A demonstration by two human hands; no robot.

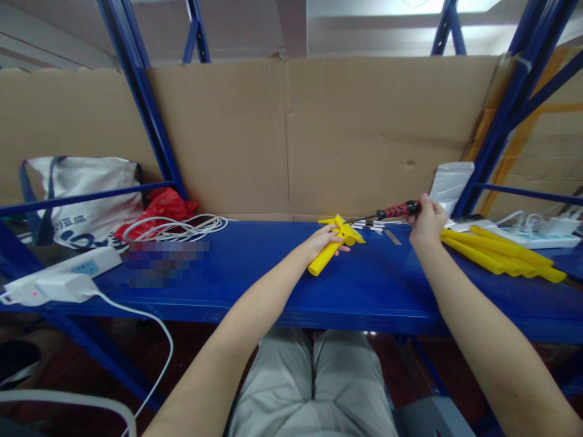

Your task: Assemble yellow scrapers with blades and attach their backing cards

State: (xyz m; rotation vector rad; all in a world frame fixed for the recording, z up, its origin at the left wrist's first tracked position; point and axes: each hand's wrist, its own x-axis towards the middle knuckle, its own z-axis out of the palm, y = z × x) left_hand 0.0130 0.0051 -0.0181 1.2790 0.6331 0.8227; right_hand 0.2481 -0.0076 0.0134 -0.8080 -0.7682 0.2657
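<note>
My left hand [324,240] is closed around a yellow plastic piece [322,260] with a round tube end pointing toward me and several arms or fins at its far end. In my right hand [427,221] is a screwdriver [399,210] with a red and black handle, gripped at the handle's end. Its shaft points left, and the tip reaches the yellow piece near my left fingers; whether it sits in a screw is too small to tell. Small white parts [371,225] and a thin metal strip [392,237] lie just behind and between my hands.
Several yellow tubes [505,252] lie to the right on the blue tabletop [255,267], before a white power strip [537,237]. Coiled white cable [182,229], a red plastic bag [159,209], a cloth bag [91,194] and another power strip [68,270] are left. Cardboard [228,139] stands behind.
</note>
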